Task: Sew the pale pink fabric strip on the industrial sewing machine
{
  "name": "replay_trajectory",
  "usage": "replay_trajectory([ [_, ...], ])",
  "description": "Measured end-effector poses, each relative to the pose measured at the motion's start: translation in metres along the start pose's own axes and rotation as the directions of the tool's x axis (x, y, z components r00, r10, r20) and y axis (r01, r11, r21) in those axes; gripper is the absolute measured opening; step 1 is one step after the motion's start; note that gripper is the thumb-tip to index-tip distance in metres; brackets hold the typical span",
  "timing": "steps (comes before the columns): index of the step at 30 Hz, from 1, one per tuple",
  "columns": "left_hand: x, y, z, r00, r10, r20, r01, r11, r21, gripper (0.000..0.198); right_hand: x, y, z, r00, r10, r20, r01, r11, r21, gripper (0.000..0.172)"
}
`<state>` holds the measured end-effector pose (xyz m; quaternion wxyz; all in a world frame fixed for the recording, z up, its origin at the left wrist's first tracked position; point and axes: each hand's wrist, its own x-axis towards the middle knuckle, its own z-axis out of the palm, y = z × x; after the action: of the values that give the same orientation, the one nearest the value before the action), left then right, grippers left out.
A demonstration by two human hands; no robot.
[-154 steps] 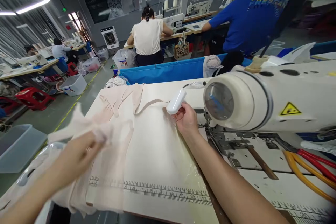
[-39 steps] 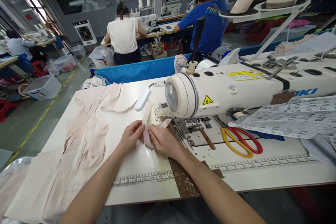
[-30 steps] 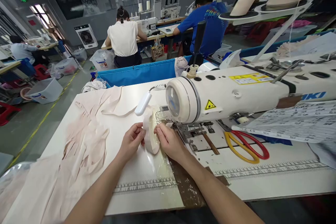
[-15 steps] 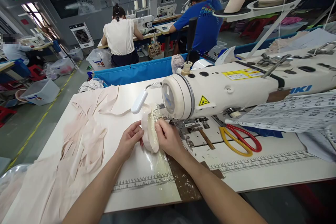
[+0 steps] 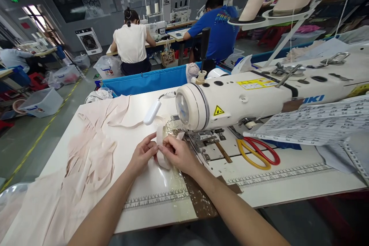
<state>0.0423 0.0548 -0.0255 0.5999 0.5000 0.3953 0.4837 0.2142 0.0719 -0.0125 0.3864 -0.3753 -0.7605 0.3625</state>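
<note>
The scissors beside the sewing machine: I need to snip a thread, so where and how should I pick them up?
I'd take the scissors by the yellow and red loops, right hand coming from the near edge of the table. They lie flat, loops toward the person, blades pointing away under the machine arm.

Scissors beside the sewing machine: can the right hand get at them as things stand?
Probably yes. The scissors lie uncovered on the table right of the right hand, nothing standing between, though that hand now pinches the fabric strip.
</note>
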Motion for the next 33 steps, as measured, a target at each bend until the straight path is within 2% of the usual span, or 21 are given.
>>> replay_trajectory([
  [3, -0.001, -0.001, -0.001, 0.999, -0.006, 0.043, 0.005, 1.000, 0.019, 0.061, 0.000, 0.002, 0.001, 0.998, -0.011, -0.054, 0.008, 0.998, -0.058, 0.025],
  [7, -0.002, -0.002, -0.002, 0.997, -0.013, 0.076, 0.010, 0.999, 0.033, 0.063, 0.001, 0.006, -0.003, 0.985, 0.054, -0.161, -0.065, 0.996, -0.066, 0.023],
  [12, -0.002, -0.004, -0.002, 0.996, -0.026, 0.085, 0.023, 0.999, 0.032, 0.064, 0.001, 0.007, -0.005, 0.996, 0.069, -0.060, -0.067, 0.997, 0.033, 0.030],
  [17, -0.002, 0.000, 0.000, 0.988, -0.075, 0.138, 0.069, 0.996, 0.051, 0.061, 0.002, 0.001, -0.007, 0.999, 0.008, -0.038, -0.007, 0.999, 0.032, 0.027],
  [19, -0.002, 0.002, 0.002, 0.990, -0.095, 0.107, 0.088, 0.994, 0.069, 0.056, 0.001, -0.001, -0.007, 1.000, -0.012, -0.005, 0.012, 0.999, 0.040, 0.026],
  [22, -0.001, 0.004, 0.003, 0.998, -0.053, 0.037, 0.050, 0.995, 0.082, 0.053, 0.000, -0.004, -0.003, 0.998, -0.030, 0.049, 0.026, 0.997, 0.071, 0.026],
  [29, -0.002, 0.008, 0.003, 0.996, 0.063, -0.056, -0.058, 0.994, 0.096, 0.052, 0.000, 0.001, -0.007, 0.997, 0.064, -0.040, -0.059, 0.990, 0.130, 0.028],
  [33, -0.003, 0.011, 0.005, 0.990, 0.109, -0.093, -0.094, 0.983, 0.156, 0.051, -0.002, 0.001, -0.009, 0.997, 0.071, 0.037, -0.076, 0.984, 0.159, 0.030],
])
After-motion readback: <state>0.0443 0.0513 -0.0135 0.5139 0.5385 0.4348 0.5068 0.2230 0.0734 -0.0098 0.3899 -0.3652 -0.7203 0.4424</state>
